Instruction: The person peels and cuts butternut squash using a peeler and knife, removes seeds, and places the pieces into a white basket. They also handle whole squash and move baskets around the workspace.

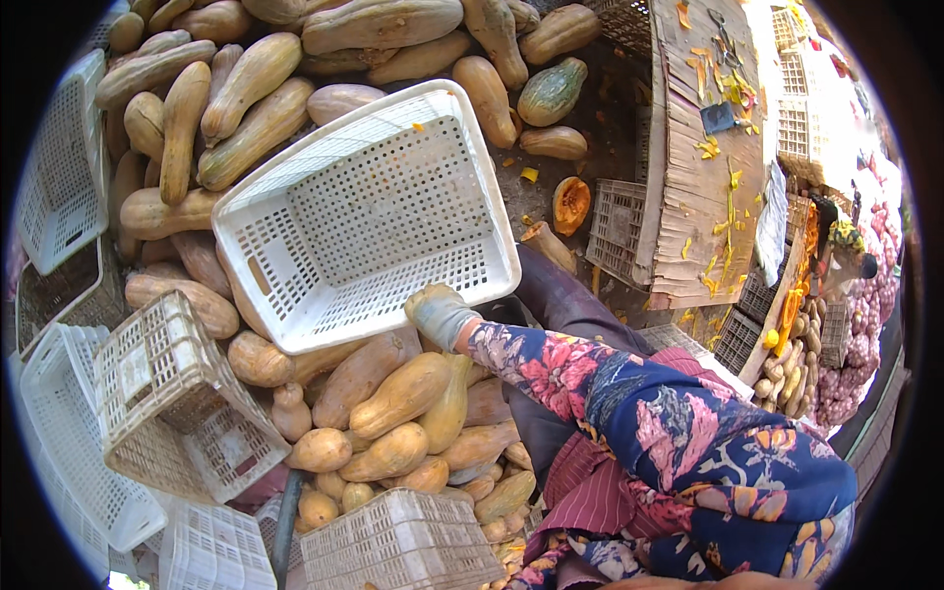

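My right hand, in a pale, dirty work glove, grips the near rim of a large white perforated plastic crate. The crate is tilted and holds no produce. It rests over a heap of long tan squashes, which lie around and beneath it. My right sleeve has a floral print on dark blue. My left hand is not in view; only a bit of floral sleeve shows at the bottom edge. Past the crate lie more tan squashes and a greenish one.
Plastic crates stand at the left, another at the bottom. A cut squash half lies on the ground beside a wooden table bearing peelings, scissors and a dark blade. Farther right are a person and heaped purplish produce.
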Action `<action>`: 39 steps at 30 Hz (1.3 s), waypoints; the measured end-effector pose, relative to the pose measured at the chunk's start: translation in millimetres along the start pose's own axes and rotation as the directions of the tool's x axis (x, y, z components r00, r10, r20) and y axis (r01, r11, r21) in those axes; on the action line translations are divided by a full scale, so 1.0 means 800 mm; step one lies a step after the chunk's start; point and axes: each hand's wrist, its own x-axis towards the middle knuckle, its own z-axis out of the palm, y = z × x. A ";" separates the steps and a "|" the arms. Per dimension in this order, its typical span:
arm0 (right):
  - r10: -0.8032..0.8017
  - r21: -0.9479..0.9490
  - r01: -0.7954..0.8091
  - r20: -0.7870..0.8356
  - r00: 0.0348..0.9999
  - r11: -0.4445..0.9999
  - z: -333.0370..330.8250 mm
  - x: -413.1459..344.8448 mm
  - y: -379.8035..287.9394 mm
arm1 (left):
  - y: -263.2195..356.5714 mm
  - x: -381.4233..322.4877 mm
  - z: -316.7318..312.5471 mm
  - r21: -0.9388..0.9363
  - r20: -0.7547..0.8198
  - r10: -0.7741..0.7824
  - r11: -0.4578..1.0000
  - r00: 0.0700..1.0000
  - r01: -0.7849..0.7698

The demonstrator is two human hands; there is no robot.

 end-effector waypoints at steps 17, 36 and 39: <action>-0.052 0.616 0.318 -0.411 0.910 0.721 -0.085 -0.109 0.158 | 0.451 -0.011 0.229 -0.593 0.792 0.012 0.253 0.610 0.765; 0.708 0.599 -0.671 0.231 0.667 0.437 0.007 0.039 0.538 | 0.606 -0.058 0.312 -0.554 0.725 -0.092 0.510 0.683 0.658; 0.740 0.670 -0.547 -0.004 0.673 0.501 0.046 0.148 0.592 | 0.603 -0.064 0.340 -0.472 0.689 -0.235 0.574 0.686 0.669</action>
